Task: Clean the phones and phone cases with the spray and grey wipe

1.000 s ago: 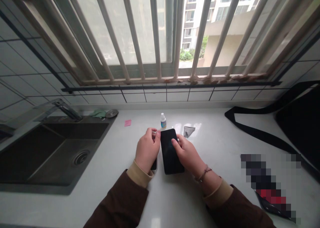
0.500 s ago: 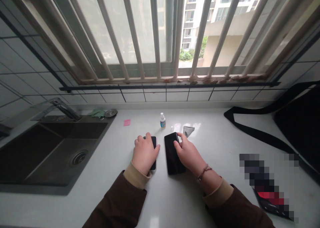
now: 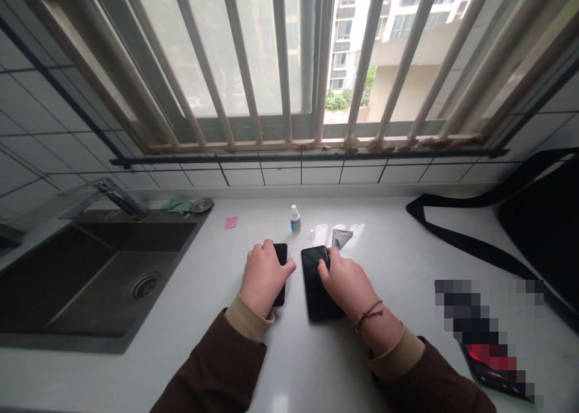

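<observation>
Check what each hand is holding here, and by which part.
Neither lifts anything. The left hand rests over a black phone flat on the counter, covering most of it. The right hand presses on the right side of a second phone.

Open white counter [image 3: 316, 365] lies between my two sleeves and out to the right of my right hand [image 3: 348, 283] — nothing stands there until the black strap [image 3: 456, 235] and the blurred packet [image 3: 493, 334] at the far right. Ahead of my fingers the way is crowded: a small dropper bottle [image 3: 295, 219], its loose cap [image 3: 312, 230] and a folded grey cloth [image 3: 340, 237] sit just beyond the two dark phones [image 3: 316, 280]. To the left of my left hand [image 3: 265, 277] a strip of bare counter runs to the sink [image 3: 97, 274] — its rim and tap [image 3: 118, 197] bound that side.
</observation>
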Demonstrator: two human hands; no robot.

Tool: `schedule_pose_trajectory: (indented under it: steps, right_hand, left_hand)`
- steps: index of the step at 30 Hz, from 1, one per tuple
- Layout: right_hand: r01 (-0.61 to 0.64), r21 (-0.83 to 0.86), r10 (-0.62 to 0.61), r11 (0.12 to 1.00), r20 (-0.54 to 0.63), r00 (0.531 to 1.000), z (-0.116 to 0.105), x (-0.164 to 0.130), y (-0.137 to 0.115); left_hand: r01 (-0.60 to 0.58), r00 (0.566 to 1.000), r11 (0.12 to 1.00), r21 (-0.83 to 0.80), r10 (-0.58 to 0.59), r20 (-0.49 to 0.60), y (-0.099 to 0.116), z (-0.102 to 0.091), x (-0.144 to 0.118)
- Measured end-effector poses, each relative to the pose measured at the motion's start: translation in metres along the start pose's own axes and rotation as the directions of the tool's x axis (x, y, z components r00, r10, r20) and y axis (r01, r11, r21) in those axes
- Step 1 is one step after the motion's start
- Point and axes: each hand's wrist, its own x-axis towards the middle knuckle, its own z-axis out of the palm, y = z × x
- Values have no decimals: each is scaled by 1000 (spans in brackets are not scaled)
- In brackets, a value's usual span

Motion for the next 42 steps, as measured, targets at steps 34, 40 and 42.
schedule_pose_trajectory:
  steps: [34,40,42]
  right_hand:
    - [160,735,-136,659,-93,986,3,-3,-8]
    - [185,747,-81,639,-174,981,3,-1,-5]
    - [173,789,-70,589,-163,984,2,0,-4]
  left_hand:
    - [-398,916,755,-520,361,-177,22,-7,-18]
    - [-295,944,643,-707,311,-111,18,-15,-14]
    - [-142,972,514,-846,236,-19,16,-13,-11]
